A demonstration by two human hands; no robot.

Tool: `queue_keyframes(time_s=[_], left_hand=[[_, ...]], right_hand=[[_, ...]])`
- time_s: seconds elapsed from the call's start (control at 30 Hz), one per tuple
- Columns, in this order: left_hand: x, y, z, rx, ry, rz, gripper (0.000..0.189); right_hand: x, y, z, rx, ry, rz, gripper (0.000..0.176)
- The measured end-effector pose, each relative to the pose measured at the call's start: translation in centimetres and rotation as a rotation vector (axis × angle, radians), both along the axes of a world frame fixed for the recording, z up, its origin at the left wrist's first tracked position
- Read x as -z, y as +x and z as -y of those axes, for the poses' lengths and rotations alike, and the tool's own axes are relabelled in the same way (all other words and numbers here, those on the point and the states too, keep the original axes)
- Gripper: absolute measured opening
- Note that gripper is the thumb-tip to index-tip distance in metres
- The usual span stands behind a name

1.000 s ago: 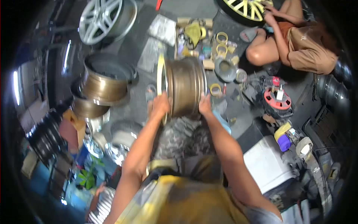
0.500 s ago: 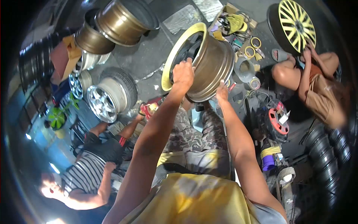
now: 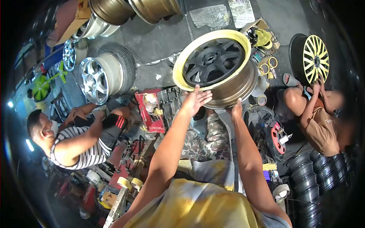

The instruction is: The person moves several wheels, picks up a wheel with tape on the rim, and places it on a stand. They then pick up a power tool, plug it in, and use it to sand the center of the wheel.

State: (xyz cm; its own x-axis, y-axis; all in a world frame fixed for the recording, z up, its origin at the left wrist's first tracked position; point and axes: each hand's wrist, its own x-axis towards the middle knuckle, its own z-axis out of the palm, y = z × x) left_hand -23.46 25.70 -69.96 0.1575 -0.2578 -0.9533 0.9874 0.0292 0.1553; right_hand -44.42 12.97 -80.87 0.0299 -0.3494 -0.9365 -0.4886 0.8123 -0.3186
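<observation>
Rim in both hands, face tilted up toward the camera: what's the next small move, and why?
Probably curl the left hand over the taped lip before tilting the rim. Its fingers lie splayed against the lip; the right hand props the barrel from below, fingers hidden. The rim hangs tilted over the knees, so the hold looks loose.

No readable txt, brand or nr is showing anywhere. The sheets (image 3: 243, 11) lying on the floor are carrying print, but it's coming out too blurred to read. The red case (image 3: 146, 114) and the black-spoked rim (image 3: 213, 60) are showing no legible logo or label. Anything printed on the small clutter is coming out too small to make out.
</observation>
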Motion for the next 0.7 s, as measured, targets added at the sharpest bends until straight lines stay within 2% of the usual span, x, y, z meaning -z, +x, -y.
queue_keyframes(time_s=[0.07,0.2,0.3,0.33,0.37,0.53,0.57,0.63,0.67,0.7], left_hand=[[1.1,-1.0,0.6,-0.105,0.013,-0.016,0.048],[2.4,-0.9,0.1,-0.040,-0.087,0.002,0.046],[1.4,0.0,0.1,0.019,-0.101,0.154,0.044],[0.9,0.5,0.1,0.047,-0.088,0.175,0.043],[0.7,1.0,0.0,0.077,-0.077,0.197,0.042],[1.9,4.0,-2.9,0.283,-0.114,0.240,0.046],[2.0,4.7,-3.6,0.322,-0.130,0.231,0.048],[1.7,6.0,-4.6,0.409,-0.170,0.283,0.050],[1.9,6.5,-5.0,0.442,-0.140,0.264,0.052],[2.2,7.1,-5.4,0.496,-0.128,0.251,0.049]], right_hand=[[0.1,-0.6,-0.7,0.052,0.044,0.026,0.070],[0.7,-1.4,-3.3,0.185,0.091,0.126,0.070],[-1.0,0.0,-6.0,0.269,0.106,0.124,0.070],[0.5,-0.8,-7.3,0.277,0.126,0.186,0.071],[-0.2,0.4,-8.7,0.371,0.102,0.156,0.074],[1.4,0.0,-13.1,-0.064,0.285,0.022,0.088],[0.5,0.6,-14.0,-0.088,0.252,-0.021,0.083],[-0.3,1.1,-15.4,-0.285,0.238,-0.086,0.070],[0.2,0.2,-16.2,-0.271,0.240,-0.097,0.070],[0.8,-0.6,-16.9,-0.404,0.221,-0.024,0.061]])
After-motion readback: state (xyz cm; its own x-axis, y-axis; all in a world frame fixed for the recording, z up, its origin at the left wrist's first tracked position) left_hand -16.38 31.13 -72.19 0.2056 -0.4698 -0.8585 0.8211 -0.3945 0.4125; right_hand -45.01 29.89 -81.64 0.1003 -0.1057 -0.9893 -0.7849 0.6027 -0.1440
